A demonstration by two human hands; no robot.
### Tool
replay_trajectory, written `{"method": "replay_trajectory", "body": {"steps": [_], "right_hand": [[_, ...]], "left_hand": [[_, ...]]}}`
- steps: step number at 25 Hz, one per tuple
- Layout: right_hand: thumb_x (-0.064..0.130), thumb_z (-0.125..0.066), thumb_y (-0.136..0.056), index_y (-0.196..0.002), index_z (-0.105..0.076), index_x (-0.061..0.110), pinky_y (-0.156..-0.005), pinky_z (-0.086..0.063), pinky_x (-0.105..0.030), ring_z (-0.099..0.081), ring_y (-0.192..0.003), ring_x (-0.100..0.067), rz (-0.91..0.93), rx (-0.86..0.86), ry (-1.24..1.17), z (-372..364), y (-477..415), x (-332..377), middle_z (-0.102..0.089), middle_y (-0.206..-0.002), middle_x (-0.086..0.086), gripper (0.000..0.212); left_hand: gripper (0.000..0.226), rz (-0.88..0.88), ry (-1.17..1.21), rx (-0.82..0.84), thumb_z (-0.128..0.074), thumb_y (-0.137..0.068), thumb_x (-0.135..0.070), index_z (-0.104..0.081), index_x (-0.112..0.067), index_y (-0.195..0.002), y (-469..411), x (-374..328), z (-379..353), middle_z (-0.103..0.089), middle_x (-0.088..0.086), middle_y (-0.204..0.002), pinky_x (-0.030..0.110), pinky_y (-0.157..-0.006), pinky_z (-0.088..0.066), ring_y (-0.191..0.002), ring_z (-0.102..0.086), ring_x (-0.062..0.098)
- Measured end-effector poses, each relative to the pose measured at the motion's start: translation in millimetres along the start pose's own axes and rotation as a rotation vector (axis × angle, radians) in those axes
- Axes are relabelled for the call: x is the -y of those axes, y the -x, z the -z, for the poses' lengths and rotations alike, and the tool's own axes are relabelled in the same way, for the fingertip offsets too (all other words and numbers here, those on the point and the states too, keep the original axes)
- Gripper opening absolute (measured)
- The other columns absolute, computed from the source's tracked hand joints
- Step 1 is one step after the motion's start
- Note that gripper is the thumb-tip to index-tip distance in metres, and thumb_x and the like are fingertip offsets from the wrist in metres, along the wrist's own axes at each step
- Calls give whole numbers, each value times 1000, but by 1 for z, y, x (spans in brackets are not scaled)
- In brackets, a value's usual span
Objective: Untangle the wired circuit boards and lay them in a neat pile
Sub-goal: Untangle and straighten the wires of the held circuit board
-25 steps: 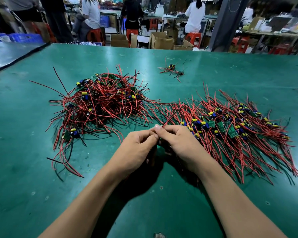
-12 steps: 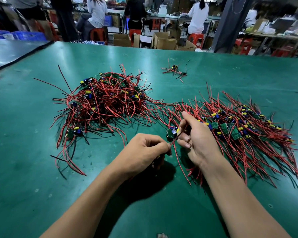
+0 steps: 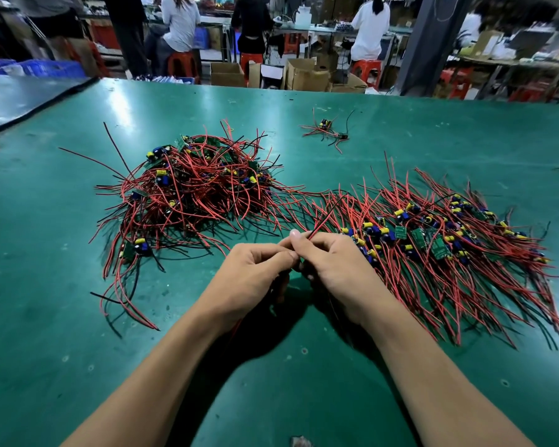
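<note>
A tangled heap of small green circuit boards with red and black wires (image 3: pixel 191 188) lies at the left of the green table (image 3: pixel 46 317). To the right spreads a flatter pile of boards (image 3: pixel 433 233), their wires combed toward me. My left hand (image 3: pixel 252 272) and my right hand (image 3: pixel 333 266) meet between the piles, fingertips together. Both pinch the red and black wires of one board (image 3: pixel 320 221); the wires stick up and to the right from the fingers. The board itself is hidden under my hands.
A single wired board (image 3: pixel 326 130) lies alone farther back on the table. Cardboard boxes (image 3: pixel 300 74), red stools and several people at benches stand beyond the table's far edge. A dark mat (image 3: pixel 13 101) borders the far left.
My right hand, which half a second ago had swung right toward the neat pile with a board, has come back to meet my left hand. Both now pinch wires together.
</note>
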State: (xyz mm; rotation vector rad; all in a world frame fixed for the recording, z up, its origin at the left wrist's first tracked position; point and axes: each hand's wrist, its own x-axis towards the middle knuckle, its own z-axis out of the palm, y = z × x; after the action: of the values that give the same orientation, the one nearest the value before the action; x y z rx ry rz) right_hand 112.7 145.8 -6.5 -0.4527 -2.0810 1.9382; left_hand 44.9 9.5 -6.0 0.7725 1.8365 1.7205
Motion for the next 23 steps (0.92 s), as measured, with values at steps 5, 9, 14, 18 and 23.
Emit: {"method": "replay_trajectory", "body": {"steps": [5, 9, 14, 18, 23], "right_hand": [[33, -59, -101, -81, -74, 14, -37, -25, -16, -30, -38, -8, 42, -261, -122, 15, -9, 0, -37, -51, -2, 32], [35, -63, -99, -81, -76, 16, -37, -27, -17, -31, -42, -10, 140, -423, -118, 26, -14, 2, -41, -61, -7, 29], [32, -65, -97, -80, -73, 10, -33, -26, -17, -32, -40, -6, 115, -416, -338, 28, -12, 6, -49, -68, -2, 28], [46, -68, -82, -97, -68, 11, -35, -31, -18, -40, -42, -5, 95, -371, -462, 24, -11, 13, -57, -78, 0, 37], [22, -72, -92, -104, -73, 20, -64, -48, -16, -61, -65, -3, 283, -250, 358, 11, -4, -1, -68, -83, 11, 12]], "left_hand": [[23, -21, -4, 177, -63, -87, -25, -72, -15, -69, 3, -7, 1, -56, 5, -49, 26, -50, -41, -45, -49, 18], [22, 5, 51, 282, -62, -85, -27, -72, -15, -69, 3, -12, 3, -54, 5, -47, 25, -52, -42, -43, -49, 17], [21, 66, 90, 278, -65, -88, -25, -74, -15, -72, 4, -10, 2, -57, 6, -51, 27, -54, -41, -46, -52, 18], [21, 193, 231, 118, -62, -94, -23, -73, -13, -79, 2, -11, 1, -65, 10, -63, 23, -48, -44, -50, -61, 20], [21, 184, 539, -165, -56, -96, -22, -66, -4, -102, -7, -16, 11, -75, 13, -90, 28, -67, -61, -78, -74, 23]]}}
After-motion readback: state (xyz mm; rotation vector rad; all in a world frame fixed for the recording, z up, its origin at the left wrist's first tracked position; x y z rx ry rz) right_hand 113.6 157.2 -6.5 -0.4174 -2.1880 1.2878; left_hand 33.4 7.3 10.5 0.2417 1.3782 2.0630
